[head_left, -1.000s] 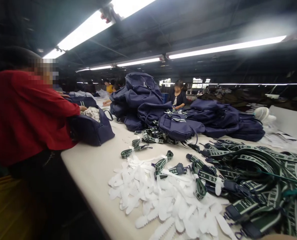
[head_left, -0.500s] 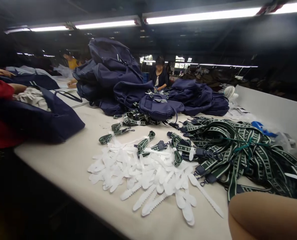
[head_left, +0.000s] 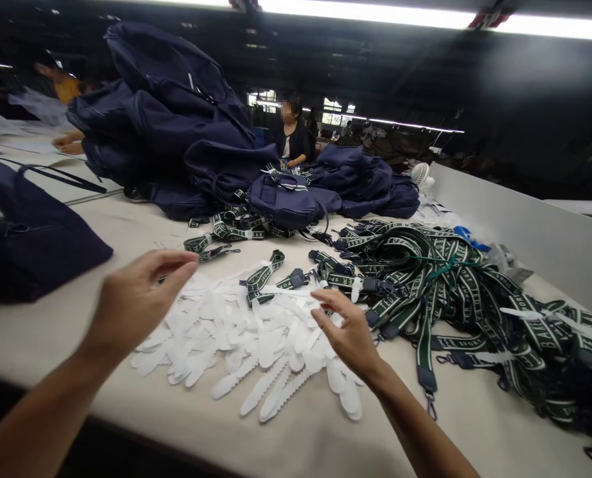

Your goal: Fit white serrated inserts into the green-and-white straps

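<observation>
Both hands are now in view over the table (head_left: pixel 345 448), where half a second ago only a bare arm shows at the lower right; the view has also swung right, so the red sleeve at the left is gone and more straps (head_left: pixel 468 292) show. This suggests the work is centred on the slips (head_left: pixel 270 345), with both hands placed around that heap. The left hand (head_left: pixel 131 299) is blurred, its fingers bent toward the thumb; I cannot tell whether the tips meet, and no held thing shows. The right hand (head_left: pixel 350 332) is loosely curled over the heap's right side, thumb apart from the fingers, with nothing visible between them. The white slips lie in one heap at the near side, too many to count, and at least three more lie on the straps to the right. The green straps form one large tangle, also uncountable, while at least three coils (head_left: pixel 263 275) sit by the slips. There are two mounds of bags, one left (head_left: pixel 186 113) and one right (head_left: pixel 365 179), plus one bag (head_left: pixel 41 232) at the left edge, one fan (head_left: pixel 420 174), and at least two co-workers, one in a dark jacket (head_left: pixel 300 143), one in yellow (head_left: pixel 66 89).
</observation>
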Demonstrator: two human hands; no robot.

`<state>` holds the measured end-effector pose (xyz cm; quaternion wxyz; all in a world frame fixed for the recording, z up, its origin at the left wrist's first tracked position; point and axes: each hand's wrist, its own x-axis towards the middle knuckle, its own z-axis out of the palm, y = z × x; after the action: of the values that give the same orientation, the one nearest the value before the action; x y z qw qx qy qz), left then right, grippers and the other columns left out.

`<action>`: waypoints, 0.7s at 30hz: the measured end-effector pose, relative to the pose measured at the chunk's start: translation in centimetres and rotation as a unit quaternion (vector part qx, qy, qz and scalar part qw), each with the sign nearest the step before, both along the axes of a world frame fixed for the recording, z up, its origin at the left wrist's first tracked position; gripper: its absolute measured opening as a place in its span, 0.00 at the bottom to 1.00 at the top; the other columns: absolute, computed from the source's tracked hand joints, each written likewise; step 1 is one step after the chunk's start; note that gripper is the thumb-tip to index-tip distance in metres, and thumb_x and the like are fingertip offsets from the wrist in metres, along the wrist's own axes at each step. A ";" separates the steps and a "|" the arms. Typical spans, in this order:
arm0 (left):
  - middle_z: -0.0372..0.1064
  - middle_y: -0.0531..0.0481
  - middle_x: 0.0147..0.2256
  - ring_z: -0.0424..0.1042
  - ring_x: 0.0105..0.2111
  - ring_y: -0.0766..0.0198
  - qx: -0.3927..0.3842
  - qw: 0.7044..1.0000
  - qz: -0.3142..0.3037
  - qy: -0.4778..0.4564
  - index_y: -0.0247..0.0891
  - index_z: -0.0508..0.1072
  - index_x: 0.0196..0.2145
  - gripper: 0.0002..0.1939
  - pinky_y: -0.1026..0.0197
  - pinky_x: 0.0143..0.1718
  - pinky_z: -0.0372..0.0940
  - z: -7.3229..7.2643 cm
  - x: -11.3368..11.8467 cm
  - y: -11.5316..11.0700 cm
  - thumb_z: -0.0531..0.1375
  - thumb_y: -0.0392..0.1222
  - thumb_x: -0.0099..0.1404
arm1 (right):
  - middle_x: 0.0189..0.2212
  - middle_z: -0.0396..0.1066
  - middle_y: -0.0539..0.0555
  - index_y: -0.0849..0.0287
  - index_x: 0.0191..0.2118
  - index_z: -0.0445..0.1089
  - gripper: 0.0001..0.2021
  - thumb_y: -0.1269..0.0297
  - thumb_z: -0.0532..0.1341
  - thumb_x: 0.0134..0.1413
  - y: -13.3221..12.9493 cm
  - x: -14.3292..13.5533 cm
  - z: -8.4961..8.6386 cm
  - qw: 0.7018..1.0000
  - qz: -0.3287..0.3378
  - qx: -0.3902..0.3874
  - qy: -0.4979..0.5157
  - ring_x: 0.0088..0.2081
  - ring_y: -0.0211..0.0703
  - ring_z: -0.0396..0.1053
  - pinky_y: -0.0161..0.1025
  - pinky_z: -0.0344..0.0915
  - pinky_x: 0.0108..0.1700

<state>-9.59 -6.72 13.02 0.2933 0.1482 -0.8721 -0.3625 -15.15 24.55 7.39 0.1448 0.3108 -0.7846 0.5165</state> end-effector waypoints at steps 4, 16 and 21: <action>0.75 0.42 0.39 0.74 0.38 0.55 -0.020 0.983 -0.038 -0.177 0.32 0.76 0.41 0.16 0.52 0.43 0.70 -4.9 -9.3 1.0 0.61 0.49 0.65 | 0.44 0.75 0.59 0.58 0.46 0.75 0.11 0.69 0.62 0.58 -1.8 0.2 -5.7 0.994 0.011 0.104 -0.031 0.48 0.52 0.71 0.53 0.70 0.52; 0.69 0.38 0.51 0.71 0.50 0.51 0.031 0.957 -0.059 -0.281 0.35 0.64 0.59 0.29 0.44 0.51 0.68 -11.1 -19.6 2.7 0.65 0.44 0.63 | 0.63 0.61 0.58 0.55 0.58 0.69 0.21 0.63 0.62 0.58 -1.1 1.3 -10.4 0.951 0.083 0.264 -0.142 0.66 0.58 0.54 0.63 0.47 0.67; 0.74 0.37 0.48 0.76 0.46 0.53 0.128 0.973 -0.092 -0.168 0.39 0.59 0.64 0.40 0.56 0.44 0.72 -7.9 -15.3 1.8 0.67 0.49 0.58 | 0.49 0.74 0.58 0.57 0.49 0.75 0.15 0.59 0.61 0.60 -2.7 -2.0 -6.5 0.971 0.057 0.055 -0.227 0.52 0.49 0.70 0.50 0.64 0.58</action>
<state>-24.89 -4.88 5.17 0.0863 0.1627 -0.8651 -0.4665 -17.17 21.87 0.87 -0.0837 0.2370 -0.8055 0.5367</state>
